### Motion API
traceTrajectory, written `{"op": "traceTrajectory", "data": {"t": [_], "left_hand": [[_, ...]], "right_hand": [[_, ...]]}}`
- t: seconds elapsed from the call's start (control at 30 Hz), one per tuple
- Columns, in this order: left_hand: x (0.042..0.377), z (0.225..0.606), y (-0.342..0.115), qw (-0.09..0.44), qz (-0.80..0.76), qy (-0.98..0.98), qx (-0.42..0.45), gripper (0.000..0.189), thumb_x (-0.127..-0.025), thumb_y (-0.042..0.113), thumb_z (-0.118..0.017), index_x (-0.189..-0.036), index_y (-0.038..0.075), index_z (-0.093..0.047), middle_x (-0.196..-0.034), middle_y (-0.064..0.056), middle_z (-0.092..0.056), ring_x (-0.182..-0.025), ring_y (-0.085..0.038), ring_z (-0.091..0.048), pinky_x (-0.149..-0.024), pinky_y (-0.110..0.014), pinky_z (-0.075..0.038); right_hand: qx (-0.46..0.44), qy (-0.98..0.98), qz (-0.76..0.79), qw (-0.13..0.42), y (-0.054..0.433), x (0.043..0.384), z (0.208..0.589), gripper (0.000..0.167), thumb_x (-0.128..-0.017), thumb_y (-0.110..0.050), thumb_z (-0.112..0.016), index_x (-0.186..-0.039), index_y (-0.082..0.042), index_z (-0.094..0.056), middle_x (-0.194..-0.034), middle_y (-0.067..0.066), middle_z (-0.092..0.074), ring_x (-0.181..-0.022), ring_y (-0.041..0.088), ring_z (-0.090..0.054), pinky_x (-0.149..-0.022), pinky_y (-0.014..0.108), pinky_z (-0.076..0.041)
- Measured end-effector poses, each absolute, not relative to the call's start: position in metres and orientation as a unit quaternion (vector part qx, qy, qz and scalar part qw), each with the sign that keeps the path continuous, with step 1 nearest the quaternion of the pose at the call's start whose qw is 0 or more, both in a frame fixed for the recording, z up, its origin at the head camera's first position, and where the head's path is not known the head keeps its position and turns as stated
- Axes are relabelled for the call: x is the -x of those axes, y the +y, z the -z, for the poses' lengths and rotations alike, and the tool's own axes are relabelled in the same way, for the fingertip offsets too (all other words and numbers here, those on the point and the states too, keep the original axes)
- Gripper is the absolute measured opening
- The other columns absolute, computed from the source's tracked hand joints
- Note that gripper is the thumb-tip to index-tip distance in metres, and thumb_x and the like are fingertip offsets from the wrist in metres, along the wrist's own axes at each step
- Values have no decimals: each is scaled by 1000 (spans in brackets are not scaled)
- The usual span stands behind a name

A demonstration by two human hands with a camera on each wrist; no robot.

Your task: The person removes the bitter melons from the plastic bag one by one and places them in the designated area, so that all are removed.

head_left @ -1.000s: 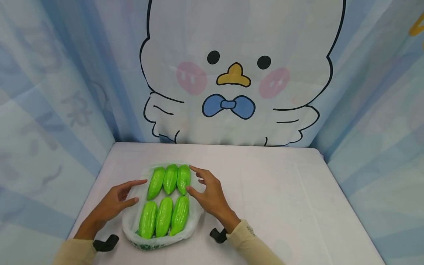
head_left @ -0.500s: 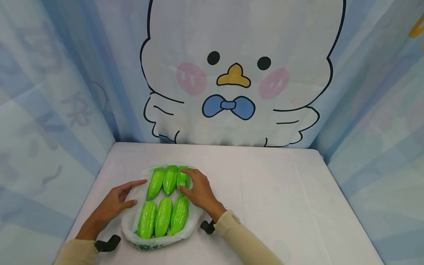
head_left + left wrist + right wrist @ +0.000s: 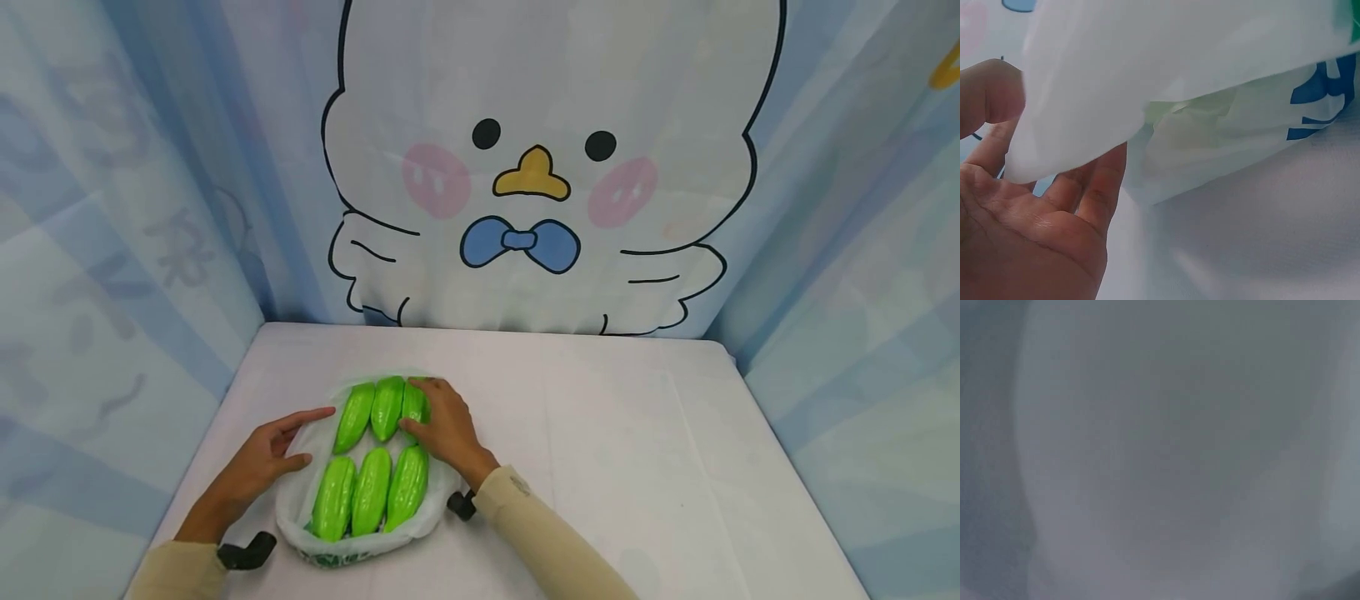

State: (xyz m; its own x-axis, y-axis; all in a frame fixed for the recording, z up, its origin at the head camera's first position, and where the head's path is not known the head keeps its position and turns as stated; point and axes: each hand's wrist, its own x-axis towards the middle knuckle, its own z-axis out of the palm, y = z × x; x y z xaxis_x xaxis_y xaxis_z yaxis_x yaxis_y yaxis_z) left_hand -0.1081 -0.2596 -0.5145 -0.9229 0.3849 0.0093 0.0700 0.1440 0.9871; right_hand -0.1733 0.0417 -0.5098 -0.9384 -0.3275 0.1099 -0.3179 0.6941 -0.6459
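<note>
Several glossy green cucumber-shaped vegetables [image 3: 371, 492] lie in two rows in a round container lined with a white plastic bag [image 3: 292, 508]. My right hand [image 3: 448, 425] grips the back-right green vegetable [image 3: 415, 402], thumb on its near part and fingers over its far end. At the container's left side is my left hand [image 3: 258, 458], thumb and index finger spread apart. In the left wrist view, a loose flap of the bag [image 3: 1085, 87] hangs in front of the left fingers [image 3: 1102, 194]. A blurred pale surface fills the right wrist view, and no fingers show there.
A white-covered table [image 3: 600, 458] extends to the right of the container. Behind it hangs a curtain [image 3: 525, 283] with a cartoon bird, and blue-white curtains flank both sides. Black wrist mounts [image 3: 247, 552] stick out below the sleeves.
My right hand has moved left from beside the container onto the back-right green vegetable, and its fingers have closed round it. My left hand has stayed nearly in place.
</note>
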Motion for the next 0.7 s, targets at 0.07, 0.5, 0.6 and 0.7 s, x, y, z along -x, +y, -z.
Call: {"op": "traceTrajectory", "data": {"t": [0.07,0.5,0.6,0.7], "left_hand": [[108,515,-259,121,-634,748,-151,60,-105,4,-62,-161,2,-43,-159,18,-46,-138,11,-51,-103,-14,-52],[108,512,-256,116,-627,758,-137,60,-104,8,-65,-160,2,-45,-164,4,-46,-138,19,-43,-104,-9,-46],[107,511,-256,118,-623,762,-132,60,-104,10,-66,-160,4,-45,-166,0,-45,-138,19,-43,-104,-8,-46],[107,511,-257,118,-624,761,-131,61,-104,10,-66,-161,3,-45,-165,3,-44,-137,18,-45,-103,-9,-47]], "right_hand": [[170,924,344,5,40,174,512,64,-94,-28,-82,-152,-13,-58,-152,15,-57,-139,32,-59,-115,52,-50],[159,929,335,8,39,173,511,65,-92,-22,-84,-152,-13,-60,-154,17,-56,-139,36,-59,-113,55,-51],[160,926,341,13,40,169,508,66,-92,-23,-84,-153,-14,-59,-156,17,-54,-141,35,-57,-115,55,-50],[163,925,344,17,40,166,503,67,-93,-24,-84,-154,-15,-58,-159,16,-52,-144,34,-55,-118,54,-48]]}}
